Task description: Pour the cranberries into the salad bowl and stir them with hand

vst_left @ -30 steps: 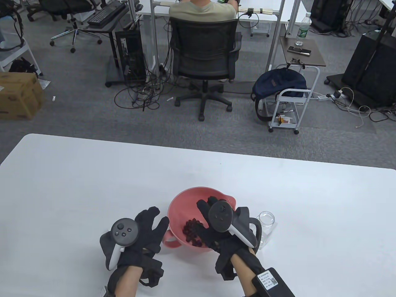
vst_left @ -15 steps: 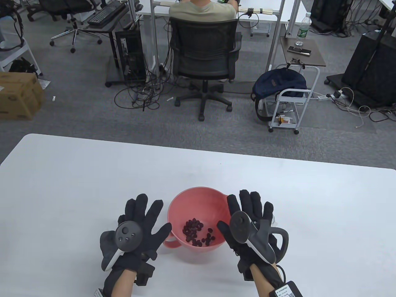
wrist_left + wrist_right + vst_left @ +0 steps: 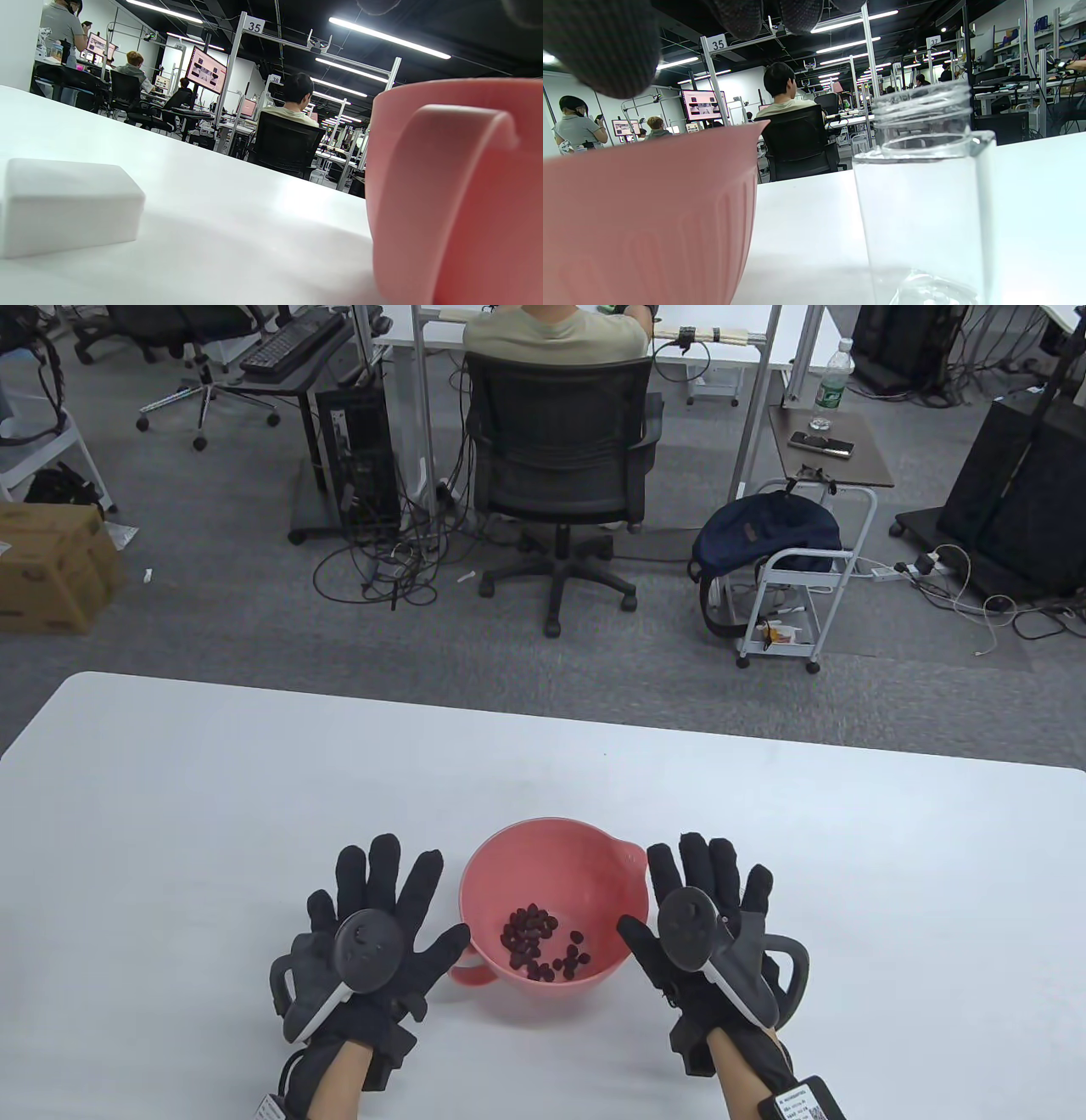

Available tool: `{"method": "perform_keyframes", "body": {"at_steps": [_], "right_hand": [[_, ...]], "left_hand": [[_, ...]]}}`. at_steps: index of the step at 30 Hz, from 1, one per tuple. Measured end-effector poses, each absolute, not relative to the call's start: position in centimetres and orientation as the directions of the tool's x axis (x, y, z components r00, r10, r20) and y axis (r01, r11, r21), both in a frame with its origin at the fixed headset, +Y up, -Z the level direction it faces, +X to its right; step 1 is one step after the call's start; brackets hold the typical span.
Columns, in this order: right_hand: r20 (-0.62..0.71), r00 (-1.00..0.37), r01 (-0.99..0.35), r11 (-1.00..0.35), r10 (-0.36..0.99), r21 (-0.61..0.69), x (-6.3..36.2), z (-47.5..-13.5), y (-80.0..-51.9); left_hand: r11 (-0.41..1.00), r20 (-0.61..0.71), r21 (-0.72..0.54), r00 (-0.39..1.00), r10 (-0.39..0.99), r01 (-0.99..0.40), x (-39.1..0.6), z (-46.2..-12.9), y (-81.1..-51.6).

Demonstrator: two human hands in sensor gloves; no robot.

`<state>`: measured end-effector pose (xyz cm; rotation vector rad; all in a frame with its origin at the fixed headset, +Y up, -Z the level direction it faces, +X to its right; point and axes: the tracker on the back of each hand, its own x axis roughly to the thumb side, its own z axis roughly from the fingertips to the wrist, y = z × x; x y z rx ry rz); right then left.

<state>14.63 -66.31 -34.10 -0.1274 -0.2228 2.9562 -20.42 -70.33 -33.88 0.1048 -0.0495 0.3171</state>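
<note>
A pink salad bowl (image 3: 477, 861) with a handle stands on the white table near its front edge. Dark red cranberries (image 3: 543, 943) lie loose on its bottom. My left hand (image 3: 382, 882) is spread flat just left of the bowl, thumb close to the handle (image 3: 445, 186), holding nothing. My right hand (image 3: 713, 882) is spread flat just right of the bowl, also holding nothing. In the table view it covers the clear glass jar. The right wrist view shows this jar (image 3: 920, 199) upright, lidless and without cranberries, beside the bowl (image 3: 649, 212).
A small white block (image 3: 63, 203) lies on the table (image 3: 254, 780) left of the bowl in the left wrist view. Beyond the table's far edge a person sits in an office chair (image 3: 560, 458) at a desk.
My right hand has come out of the bowl and moved right, over the jar, fingers spread. My left hand has straightened and spread its fingers beside the bowl. The cranberries now show fully.
</note>
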Motion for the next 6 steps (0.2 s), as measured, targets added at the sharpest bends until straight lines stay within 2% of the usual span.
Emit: {"method": "perform_keyframes", "body": {"at_steps": [6], "right_hand": [[-0.061, -0.983, -0.161, -0.975, 0.172, -0.15, 14.75, -34.4, -67.09]], "left_hand": [[0.949, 0.057, 0.091, 0.953, 0.296, -0.3, -20.34, -34.06, -70.6]]}}
